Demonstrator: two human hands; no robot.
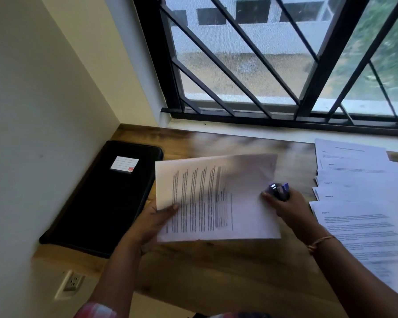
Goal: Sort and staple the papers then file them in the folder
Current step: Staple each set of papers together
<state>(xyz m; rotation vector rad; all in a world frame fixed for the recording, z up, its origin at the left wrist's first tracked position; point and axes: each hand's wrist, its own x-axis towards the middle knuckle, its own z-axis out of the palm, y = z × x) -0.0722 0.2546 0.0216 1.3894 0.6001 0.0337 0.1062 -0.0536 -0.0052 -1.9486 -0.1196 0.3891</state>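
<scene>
A set of printed papers (216,198) is held above the wooden desk (216,267), blurred by motion. My left hand (154,219) grips its left edge, thumb on top. My right hand (285,203) grips a small blue stapler (279,191) at the papers' right edge. A closed black folder (106,203) with a white label lies flat on the desk at the left, against the wall. Several other printed sheets (359,203) lie fanned out on the desk at the right.
A white wall stands on the left with a power socket (71,283) below the desk edge. A barred window (274,65) and its sill (262,133) run along the back of the desk.
</scene>
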